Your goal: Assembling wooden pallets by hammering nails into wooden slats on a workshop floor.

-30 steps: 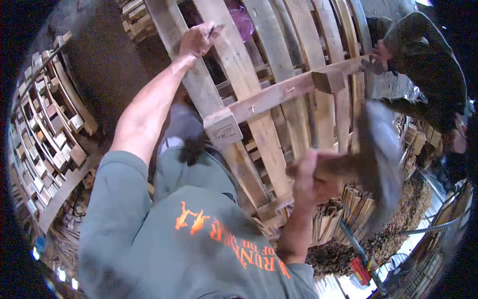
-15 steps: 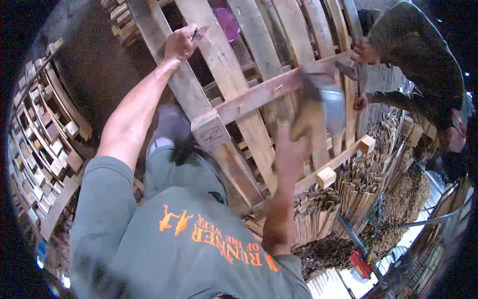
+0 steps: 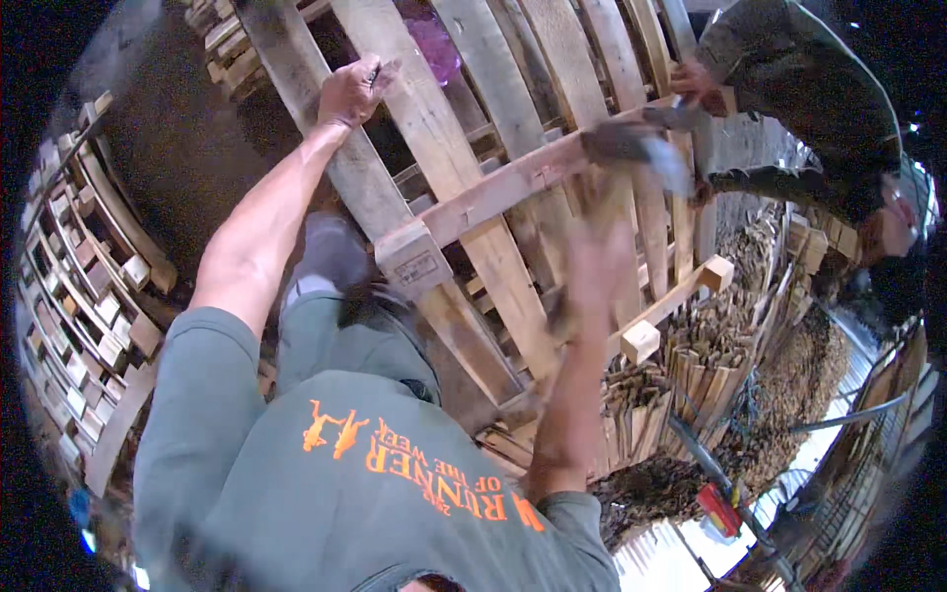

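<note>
A slatted wooden pallet [image 3: 444, 148] lies in front of me, with a cross board [image 3: 503, 192] and an end block [image 3: 412, 261] on it. My left hand [image 3: 347, 94] is closed in a fist over the left outer slat; a small thin piece shows at its fingers, too small to name. My right hand [image 3: 602, 261], smeared by motion, grips a hammer. The blurred hammer head [image 3: 631, 148] is above the cross board's far right part; whether it touches the wood I cannot tell.
A co-worker's hand [image 3: 702, 89] at the pallet's right side holds a dark tool. Wood pieces are stacked at left [image 3: 84, 286] and lower right [image 3: 651, 405]. Pink-purple material [image 3: 434, 49] shows between slats. A red device [image 3: 718, 510] sits on a pole.
The hammer in my right hand has swung, its head now a little higher in the picture and turned. My left hand stays nearly still. The co-worker's upper hand has moved slightly left.
</note>
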A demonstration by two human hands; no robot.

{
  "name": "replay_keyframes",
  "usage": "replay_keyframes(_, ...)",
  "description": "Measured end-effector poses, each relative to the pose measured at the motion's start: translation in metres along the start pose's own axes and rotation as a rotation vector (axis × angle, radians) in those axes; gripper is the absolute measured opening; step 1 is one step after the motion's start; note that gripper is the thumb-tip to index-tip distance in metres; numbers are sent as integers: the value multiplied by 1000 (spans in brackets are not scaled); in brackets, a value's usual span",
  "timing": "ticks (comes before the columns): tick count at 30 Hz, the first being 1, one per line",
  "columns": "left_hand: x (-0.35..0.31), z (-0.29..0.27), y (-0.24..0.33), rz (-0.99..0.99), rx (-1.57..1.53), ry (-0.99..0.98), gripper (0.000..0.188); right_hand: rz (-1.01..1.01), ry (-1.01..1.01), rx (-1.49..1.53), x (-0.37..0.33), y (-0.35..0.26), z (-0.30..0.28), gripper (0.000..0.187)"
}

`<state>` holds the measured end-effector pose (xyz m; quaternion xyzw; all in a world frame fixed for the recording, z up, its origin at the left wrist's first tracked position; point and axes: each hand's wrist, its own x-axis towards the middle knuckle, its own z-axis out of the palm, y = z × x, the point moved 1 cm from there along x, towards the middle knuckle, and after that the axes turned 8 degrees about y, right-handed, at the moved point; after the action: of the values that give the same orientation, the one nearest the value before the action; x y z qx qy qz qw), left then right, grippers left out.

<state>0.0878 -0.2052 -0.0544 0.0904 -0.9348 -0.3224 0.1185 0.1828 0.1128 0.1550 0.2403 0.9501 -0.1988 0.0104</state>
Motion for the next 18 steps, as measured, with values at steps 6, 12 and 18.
replay_keyframes(6,3,-1,-8,-50,-8,-13,51,-416,753,773,5,-78,-75,12)
replay_keyframes(12,13,-4,1,-49,-39,-134,41,62,-119,-67,-62,170,147,53)
replay_keyframes(18,4,-25,18,38,-118,-47,23,449,-349,56,-85,157,94,56)
